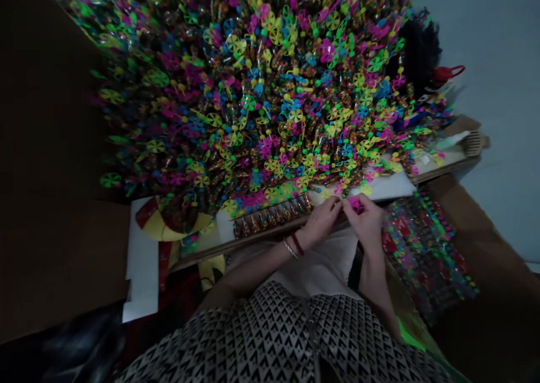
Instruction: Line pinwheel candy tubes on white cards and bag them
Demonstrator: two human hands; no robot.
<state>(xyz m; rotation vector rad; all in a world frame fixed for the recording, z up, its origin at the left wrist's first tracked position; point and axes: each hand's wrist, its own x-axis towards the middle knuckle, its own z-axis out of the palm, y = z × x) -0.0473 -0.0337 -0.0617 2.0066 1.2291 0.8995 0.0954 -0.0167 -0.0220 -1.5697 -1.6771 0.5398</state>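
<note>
At the table's front edge my two hands meet, fingertips almost touching. My right hand is closed on a small pink plastic piece, partly covered by its fingers. My left hand, with bracelets at the wrist, pinches beside it; whatever lies between its fingertips is too small to make out. Just left of it, a row of small clear tubes filled with coloured beads or candies lies along the edge. Beyond both hands spreads a big heap of similar filled tubes with pink, yellow, green and blue plastic wheel tops.
A white strip lies right of my hands. Below it, a cardboard box holds packed colourful pieces. White card and a curved yellow-red strip are at the left. A comb-like brown object rests on the right end.
</note>
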